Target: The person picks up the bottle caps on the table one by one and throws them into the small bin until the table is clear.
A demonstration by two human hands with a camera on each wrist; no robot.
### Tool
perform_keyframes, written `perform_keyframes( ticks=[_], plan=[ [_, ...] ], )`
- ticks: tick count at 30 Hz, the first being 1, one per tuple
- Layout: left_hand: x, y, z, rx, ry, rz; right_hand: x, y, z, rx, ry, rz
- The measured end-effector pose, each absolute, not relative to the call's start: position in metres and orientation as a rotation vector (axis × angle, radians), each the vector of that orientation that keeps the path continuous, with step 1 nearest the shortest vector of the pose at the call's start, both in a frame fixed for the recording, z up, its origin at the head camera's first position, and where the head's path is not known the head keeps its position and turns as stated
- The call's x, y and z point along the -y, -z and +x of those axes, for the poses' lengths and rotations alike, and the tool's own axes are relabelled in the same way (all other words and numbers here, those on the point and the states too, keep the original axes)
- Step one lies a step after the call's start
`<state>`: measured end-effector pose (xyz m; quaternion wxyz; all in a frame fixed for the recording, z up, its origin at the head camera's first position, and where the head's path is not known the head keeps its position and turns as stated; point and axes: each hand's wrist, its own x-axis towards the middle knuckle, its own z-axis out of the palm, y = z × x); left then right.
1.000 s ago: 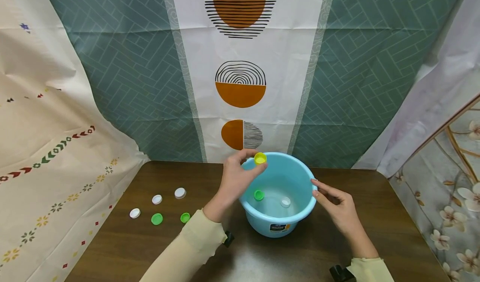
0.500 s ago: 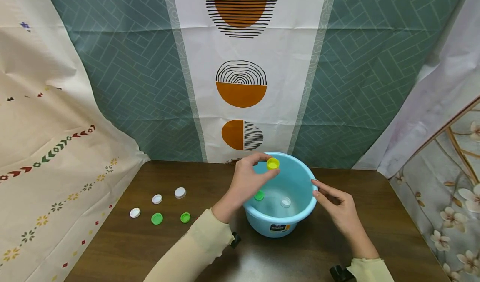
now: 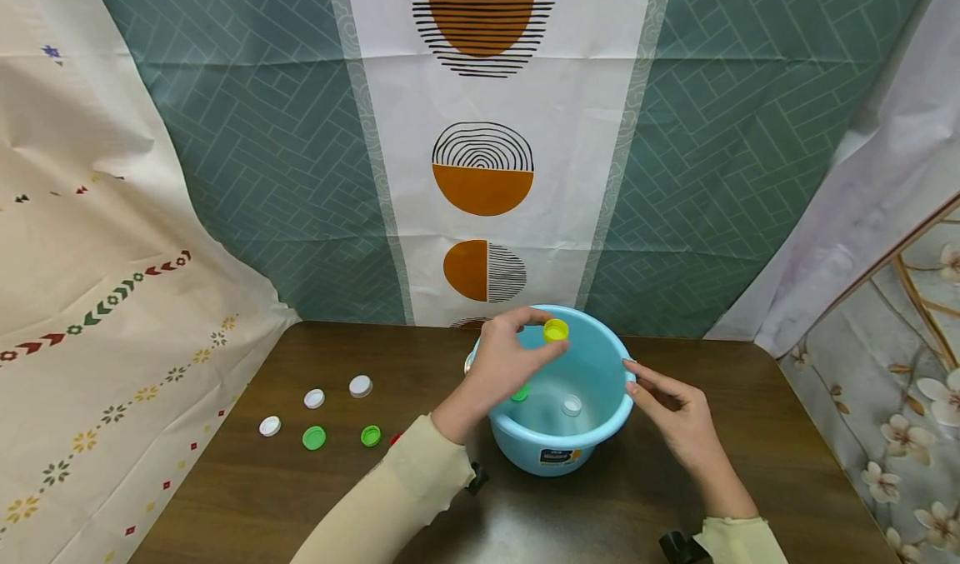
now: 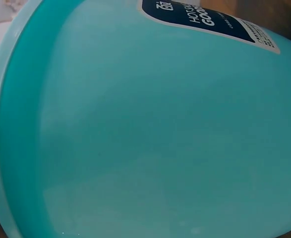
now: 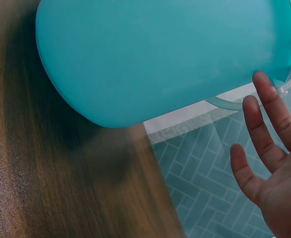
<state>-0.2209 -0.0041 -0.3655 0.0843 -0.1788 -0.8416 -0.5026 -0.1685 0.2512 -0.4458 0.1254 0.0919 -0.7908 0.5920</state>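
Observation:
My left hand (image 3: 504, 366) pinches a yellow bottle cap (image 3: 556, 331) between thumb and fingers, over the opening of a light blue plastic tub (image 3: 534, 457). Inside the tub lie a green cap (image 3: 520, 393), partly hidden by that hand, and a whitish cap (image 3: 572, 405). At the tub's right side, my right hand (image 3: 678, 414) holds the rim between thumb and fingers. The right wrist view shows its other fingers (image 5: 268, 121) spread beside the tub wall (image 5: 150, 59). Only the tub's outer wall (image 4: 155, 124) and label fill the left wrist view; the left hand is hidden there.
Left of the tub, several white and green caps lie scattered on the dark wooden table (image 3: 247, 497), among them a white cap (image 3: 361, 386) and a green cap (image 3: 314, 437). A red cap (image 3: 395, 438) peeks out beside the left sleeve. Patterned cloth (image 3: 480, 281) hangs behind the table.
My left hand has moved right and slightly down with the yellow cap, from the tub's left rim to over its opening. The right hand and tub have stayed put.

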Motion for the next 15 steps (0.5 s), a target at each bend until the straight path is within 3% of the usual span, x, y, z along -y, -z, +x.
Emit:
perform_keyframes(
  ticks=[15],
  plan=[
    [0.0054,0.3620,-0.2188,2.529,1.483,-0.486,-0.2510,0.4465,-0.1679,2.310,-1.701,0.254]
  ],
)
